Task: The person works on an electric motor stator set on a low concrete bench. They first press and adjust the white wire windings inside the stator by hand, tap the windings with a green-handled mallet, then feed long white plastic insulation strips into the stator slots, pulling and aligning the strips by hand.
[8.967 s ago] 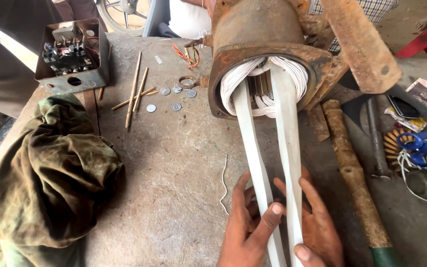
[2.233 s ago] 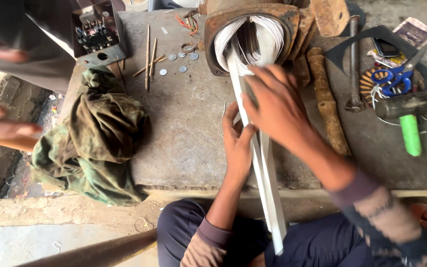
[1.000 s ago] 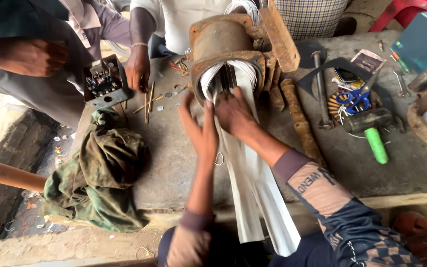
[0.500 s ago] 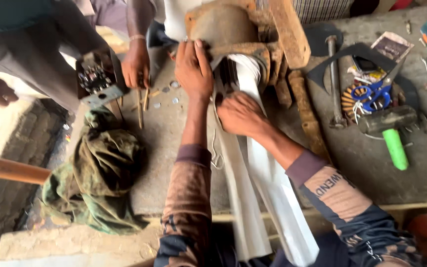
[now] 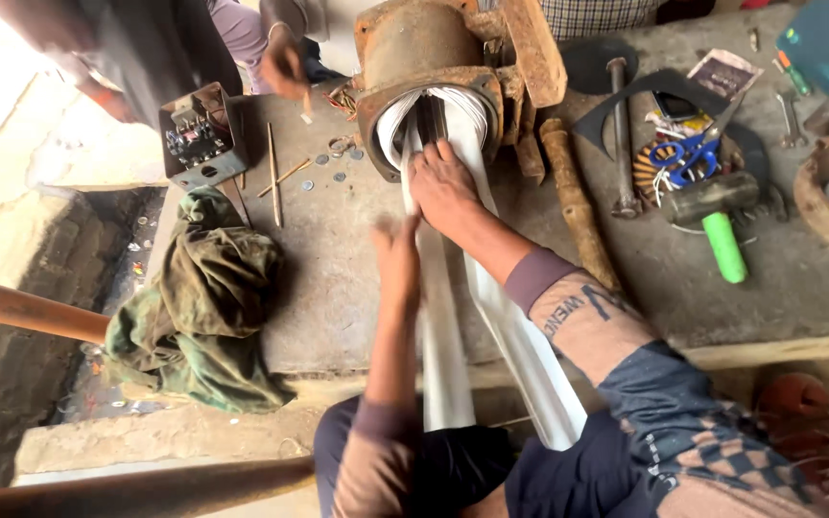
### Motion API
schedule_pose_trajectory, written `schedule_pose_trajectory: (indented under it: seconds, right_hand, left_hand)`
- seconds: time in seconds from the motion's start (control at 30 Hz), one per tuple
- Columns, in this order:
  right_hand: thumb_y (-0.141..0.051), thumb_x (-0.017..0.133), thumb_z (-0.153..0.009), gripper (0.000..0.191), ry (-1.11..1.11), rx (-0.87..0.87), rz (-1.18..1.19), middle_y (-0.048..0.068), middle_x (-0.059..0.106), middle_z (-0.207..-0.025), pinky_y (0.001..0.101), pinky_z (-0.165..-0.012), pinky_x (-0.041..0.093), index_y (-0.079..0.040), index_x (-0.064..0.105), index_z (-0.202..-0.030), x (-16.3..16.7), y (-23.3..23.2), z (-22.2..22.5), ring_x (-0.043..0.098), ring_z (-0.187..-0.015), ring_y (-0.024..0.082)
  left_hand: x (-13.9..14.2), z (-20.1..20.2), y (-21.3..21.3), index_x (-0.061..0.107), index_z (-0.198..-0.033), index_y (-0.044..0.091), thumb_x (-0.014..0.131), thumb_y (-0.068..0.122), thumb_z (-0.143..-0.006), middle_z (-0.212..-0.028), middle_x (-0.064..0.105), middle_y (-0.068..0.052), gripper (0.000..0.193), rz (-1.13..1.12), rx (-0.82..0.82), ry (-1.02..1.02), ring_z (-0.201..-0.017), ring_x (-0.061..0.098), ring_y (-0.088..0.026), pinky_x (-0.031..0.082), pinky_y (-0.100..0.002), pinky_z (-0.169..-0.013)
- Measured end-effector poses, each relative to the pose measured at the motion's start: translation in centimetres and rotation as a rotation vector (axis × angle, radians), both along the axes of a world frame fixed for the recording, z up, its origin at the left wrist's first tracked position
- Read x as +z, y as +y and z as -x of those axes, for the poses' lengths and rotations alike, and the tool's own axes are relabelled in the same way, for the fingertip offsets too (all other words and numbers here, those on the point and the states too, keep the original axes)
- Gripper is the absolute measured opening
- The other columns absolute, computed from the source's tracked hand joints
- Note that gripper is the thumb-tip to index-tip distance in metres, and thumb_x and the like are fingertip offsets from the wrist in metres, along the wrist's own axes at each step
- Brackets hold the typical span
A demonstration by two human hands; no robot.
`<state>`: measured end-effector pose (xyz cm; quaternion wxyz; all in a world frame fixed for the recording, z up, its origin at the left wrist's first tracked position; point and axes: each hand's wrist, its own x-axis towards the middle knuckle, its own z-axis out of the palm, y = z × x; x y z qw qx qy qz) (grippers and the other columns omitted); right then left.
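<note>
While our right hand point(image 5: 443, 187) lies flat on the white strips point(image 5: 453, 317) just below the stator point(image 5: 434, 67), fingers spread and pressing rather than gripping, our left hand point(image 5: 397, 254) rests along the left strip's edge, fingers loosely extended; it's blurred, so we can't tell if it grips. The strips run out of the stator bore at the counter's point(image 5: 338, 278) far edge, cross it, and hang over the near edge onto our lap. Stator is rusty, white winding loops visible in its mouth. Green cloth point(image 5: 199, 307) is bunched at the near-left corner. A small grey box point(image 5: 203, 134) sits at the far-left corner, thin sticks point(image 5: 273, 173) and washers just beside it. Another person's hand point(image 5: 285, 67) is at the far edge by the stator. A wooden handle point(image 5: 573, 201) lies right of the strips; a green-handled hammer point(image 5: 712, 216) and blue scissors point(image 5: 688, 153) sit further right.
</note>
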<state>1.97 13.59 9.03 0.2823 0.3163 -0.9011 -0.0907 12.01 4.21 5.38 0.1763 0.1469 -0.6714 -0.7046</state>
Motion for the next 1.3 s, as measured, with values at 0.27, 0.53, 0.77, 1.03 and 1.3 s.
schedule_pose_trajectory:
  seconds: [0.27, 0.53, 0.77, 1.03, 1.3]
  right_hand:
    - [-0.013, 0.059, -0.087, 0.034, -0.024, 0.039, 0.064, 0.016, 0.064, -0.124, 0.0453, -0.106, 0.033, 0.004, 0.073, -0.112, 0.3, 1.1, -1.8, 0.049, -0.128, 0.031]
    - [-0.006, 0.058, -0.082, 0.025, -0.344, -0.013, 0.207, 0.017, 0.032, -0.163, 0.0521, -0.11, 0.024, 0.002, 0.077, -0.096, 2.4, 0.3, -2.6, 0.02, -0.153, 0.034]
    - [-0.007, 0.059, -0.085, 0.022, -0.319, 0.002, 0.245, 0.023, 0.025, -0.166, 0.052, -0.112, 0.023, 0.004, 0.076, -0.094, 2.0, 0.2, -2.5, 0.019, -0.155, 0.037]
    - [-0.006, 0.062, -0.081, 0.022, -0.286, 0.022, 0.271, 0.024, 0.035, -0.16, 0.0498, -0.11, 0.025, 0.004, 0.079, -0.091, 2.4, 0.1, -2.6, 0.026, -0.151, 0.038]
    - [-0.006, 0.063, -0.08, 0.022, -0.298, 0.017, 0.314, 0.014, 0.056, -0.121, 0.0454, -0.104, 0.028, 0.002, 0.079, -0.092, 2.5, 0.4, -2.6, 0.047, -0.118, 0.031]
  left_hand:
    - [0.7, -5.6, 2.5, 0.055, -0.098, 0.014, 0.06, 0.038, -0.099, -0.071, 0.046, 0.003, 0.024, -0.892, -0.399, -0.294, -0.054, 0.043, -0.011, 0.037, -0.026, -0.047]
    - [0.6, -7.3, 3.6, 0.05, -0.091, 0.015, 0.056, 0.032, -0.103, -0.069, 0.038, 0.003, 0.022, -0.959, -0.301, -0.215, -0.054, 0.039, -0.011, 0.028, -0.025, -0.045]
    - [0.4, -9.9, 4.3, 0.049, -0.091, 0.016, 0.056, 0.033, -0.104, -0.068, 0.036, 0.005, 0.022, -1.016, -0.304, -0.198, -0.052, 0.035, -0.009, 0.026, -0.024, -0.044]
    - [1.3, -11.6, 4.1, 0.052, -0.095, 0.015, 0.055, 0.032, -0.104, -0.07, 0.038, 0.004, 0.02, -1.032, -0.286, -0.212, -0.055, 0.036, -0.009, 0.027, -0.023, -0.046]
    - [2.1, -14.6, 5.5, 0.049, -0.092, 0.015, 0.053, 0.031, -0.105, -0.07, 0.035, 0.004, 0.021, -1.094, -0.278, -0.194, -0.054, 0.034, -0.009, 0.028, -0.024, -0.045]
